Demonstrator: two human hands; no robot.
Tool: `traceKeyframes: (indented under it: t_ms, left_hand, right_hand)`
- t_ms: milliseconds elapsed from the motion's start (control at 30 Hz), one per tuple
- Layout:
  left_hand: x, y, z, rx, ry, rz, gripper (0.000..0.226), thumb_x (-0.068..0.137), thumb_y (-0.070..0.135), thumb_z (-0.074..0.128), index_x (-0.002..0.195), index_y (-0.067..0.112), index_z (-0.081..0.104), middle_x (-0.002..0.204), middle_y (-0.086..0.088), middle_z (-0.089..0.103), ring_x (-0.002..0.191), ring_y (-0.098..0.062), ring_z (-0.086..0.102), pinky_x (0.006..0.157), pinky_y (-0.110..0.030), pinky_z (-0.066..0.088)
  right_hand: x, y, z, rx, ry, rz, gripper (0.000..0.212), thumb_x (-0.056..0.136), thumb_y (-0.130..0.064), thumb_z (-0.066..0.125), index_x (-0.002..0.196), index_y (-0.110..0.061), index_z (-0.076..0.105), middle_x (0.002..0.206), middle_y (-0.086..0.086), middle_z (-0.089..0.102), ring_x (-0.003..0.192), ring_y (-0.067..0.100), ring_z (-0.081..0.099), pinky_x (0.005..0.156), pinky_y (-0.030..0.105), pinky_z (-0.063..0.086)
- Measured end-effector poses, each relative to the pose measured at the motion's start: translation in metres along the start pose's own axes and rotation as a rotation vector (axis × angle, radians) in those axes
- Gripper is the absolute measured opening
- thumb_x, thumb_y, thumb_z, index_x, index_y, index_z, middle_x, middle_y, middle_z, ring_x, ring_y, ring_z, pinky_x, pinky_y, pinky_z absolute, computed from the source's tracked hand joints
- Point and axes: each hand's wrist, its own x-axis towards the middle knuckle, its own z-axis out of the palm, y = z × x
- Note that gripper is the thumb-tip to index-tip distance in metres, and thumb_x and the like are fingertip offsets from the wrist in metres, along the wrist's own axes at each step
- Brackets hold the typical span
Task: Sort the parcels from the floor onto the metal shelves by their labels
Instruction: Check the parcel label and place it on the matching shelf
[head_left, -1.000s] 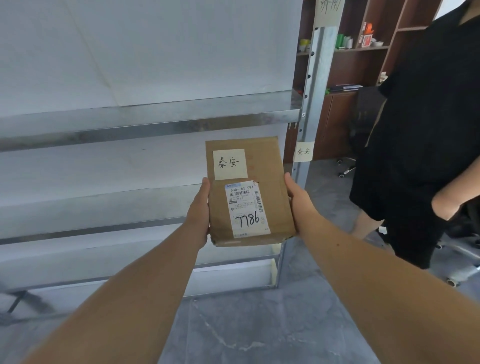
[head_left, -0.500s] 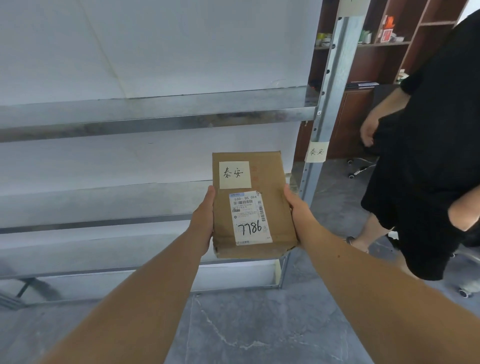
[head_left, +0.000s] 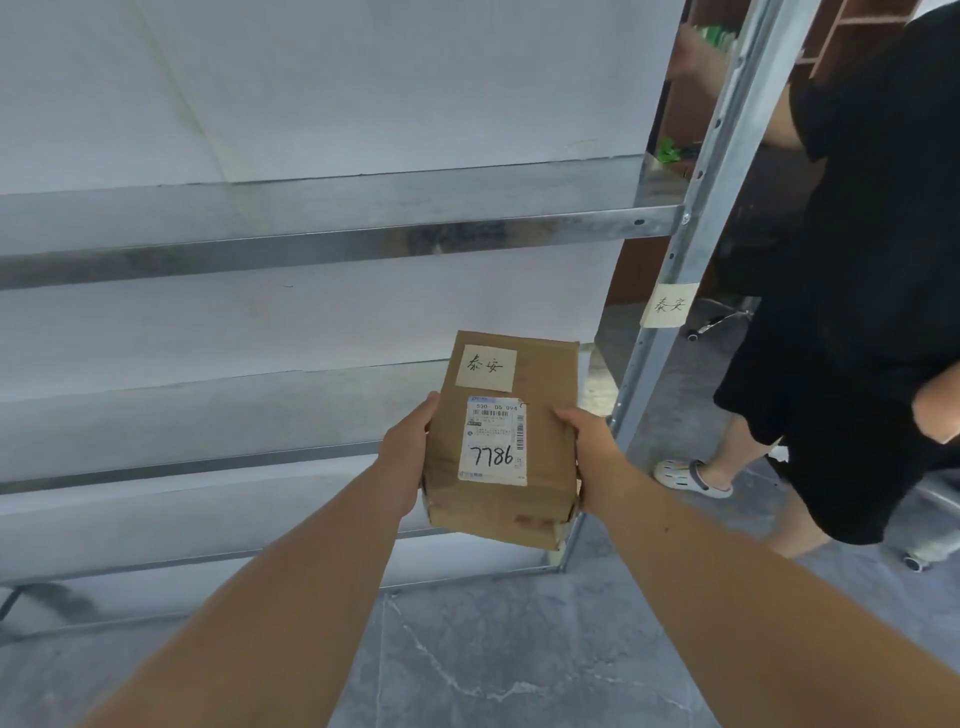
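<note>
At the far left we see the metal shelves (head_left: 332, 244), their grey tiers running across a white wall, with the marbled grey floor (head_left: 493, 665) below. Our left hand (head_left: 408, 457) clasps the left side of the parcel (head_left: 545, 395), thumb up along its edge and the other fingers out of sight underneath.

The parcel is a brown cardboard box held between both hands in front of the middle tier, near the right end of the rack. Its far edge seems to reach over that tier, though we cannot tell if it touches. A cream note (head_left: 486, 367) at its top carries the handwritten characters 泰安. Below it, a white shipping label (head_left: 493, 441) shows "530 D5 094" in print, a barcode, fine print too small to read, and "7786" in black marker.

Our right hand (head_left: 587, 452) grips the parcel's right side, thumb lying on the top face. Just right of it rises the slanted post (head_left: 691, 218), bearing a matching note (head_left: 669, 305), also reading 泰安. Furthest right stands a person in black clothes (head_left: 872, 260) and a white shoe (head_left: 691, 478).
</note>
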Motion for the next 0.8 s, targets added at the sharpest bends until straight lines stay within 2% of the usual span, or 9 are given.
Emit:
traceKeyframes:
  t_ms: [67, 133, 233, 333, 433, 533, 633, 733, 800]
  left_hand:
    - [0.012, 0.005, -0.003, 0.0, 0.013, -0.002, 0.044, 0.101, 0.062, 0.057, 0.11, 0.025, 0.081, 0.103, -0.002, 0.085, 0.094, -0.025, 0.08, 0.079, -0.037, 0.058]
    - [0.024, 0.008, -0.004, 0.038, 0.011, -0.003, 0.039, 0.1, 0.06, 0.059, 0.1, 0.027, 0.079, 0.089, 0.004, 0.085, 0.078, -0.019, 0.079, 0.066, -0.033, 0.05]
    - [0.041, 0.011, -0.004, 0.09, -0.01, -0.011, 0.031, 0.099, 0.055, 0.064, 0.096, 0.027, 0.076, 0.083, 0.007, 0.083, 0.089, -0.019, 0.074, 0.071, -0.034, 0.05]
    - [0.06, 0.011, -0.002, 0.131, 0.043, 0.035, 0.027, 0.099, 0.047, 0.065, 0.096, 0.023, 0.075, 0.097, 0.001, 0.079, 0.091, -0.019, 0.07, 0.074, -0.034, 0.049]
    - [0.076, 0.01, -0.005, 0.16, 0.114, 0.105, 0.024, 0.099, 0.04, 0.065, 0.081, 0.025, 0.07, 0.088, 0.005, 0.071, 0.084, -0.016, 0.064, 0.077, -0.034, 0.05]
    - [0.09, 0.007, -0.009, 0.17, 0.15, 0.199, 0.029, 0.099, 0.031, 0.065, 0.07, 0.032, 0.067, 0.087, 0.009, 0.069, 0.081, -0.013, 0.061, 0.078, -0.034, 0.048]
    - [0.095, 0.009, -0.013, 0.086, 0.178, 0.243, 0.01, 0.096, 0.021, 0.069, 0.101, 0.028, 0.074, 0.102, 0.011, 0.07, 0.099, -0.017, 0.065, 0.084, -0.033, 0.049]
    - [0.097, 0.012, -0.016, 0.064, 0.167, 0.273, 0.05, 0.094, 0.009, 0.072, 0.142, 0.023, 0.064, 0.112, 0.009, 0.067, 0.105, -0.018, 0.065, 0.083, -0.029, 0.05]
    - [0.099, 0.016, -0.018, 0.089, 0.199, 0.308, 0.066, 0.092, 0.004, 0.073, 0.152, 0.026, 0.056, 0.122, 0.004, 0.064, 0.107, -0.02, 0.065, 0.079, -0.026, 0.05]
  right_hand:
    - [0.008, 0.001, 0.005, 0.014, 0.05, -0.009, 0.035, 0.098, -0.042, 0.066, 0.125, -0.02, 0.074, 0.113, 0.006, 0.082, 0.101, 0.028, 0.076, 0.08, 0.042, 0.06]
    - [0.019, 0.002, 0.009, 0.007, 0.098, -0.022, 0.033, 0.097, -0.041, 0.068, 0.121, -0.019, 0.072, 0.112, 0.006, 0.08, 0.102, 0.028, 0.074, 0.088, 0.045, 0.061]
    - [0.038, 0.004, 0.015, 0.015, 0.148, -0.024, 0.036, 0.095, -0.038, 0.071, 0.123, -0.015, 0.069, 0.118, 0.01, 0.078, 0.116, 0.033, 0.072, 0.11, 0.055, 0.056]
    - [0.048, 0.006, 0.023, 0.059, 0.151, -0.003, 0.038, 0.096, -0.039, 0.069, 0.126, -0.014, 0.068, 0.117, 0.01, 0.077, 0.115, 0.032, 0.072, 0.106, 0.05, 0.057]
    - [0.055, 0.01, 0.029, 0.104, 0.166, 0.016, 0.04, 0.096, -0.04, 0.069, 0.126, -0.014, 0.069, 0.113, 0.009, 0.077, 0.111, 0.031, 0.072, 0.098, 0.047, 0.057]
    - [0.063, 0.012, 0.036, 0.163, 0.188, 0.034, 0.046, 0.095, -0.039, 0.07, 0.133, -0.013, 0.067, 0.12, 0.011, 0.076, 0.117, 0.034, 0.071, 0.103, 0.049, 0.058]
    - [0.067, 0.014, 0.046, 0.2, 0.205, 0.05, 0.048, 0.094, -0.039, 0.073, 0.136, -0.018, 0.064, 0.122, 0.009, 0.074, 0.115, 0.032, 0.07, 0.103, 0.05, 0.059]
    - [0.071, 0.016, 0.057, 0.161, 0.196, 0.074, 0.053, 0.095, -0.038, 0.076, 0.14, -0.017, 0.059, 0.128, 0.01, 0.069, 0.121, 0.033, 0.068, 0.108, 0.054, 0.058]
    - [0.072, 0.015, 0.064, 0.148, 0.165, 0.102, 0.058, 0.093, -0.035, 0.081, 0.142, -0.014, 0.057, 0.129, 0.013, 0.067, 0.123, 0.036, 0.066, 0.108, 0.055, 0.059]
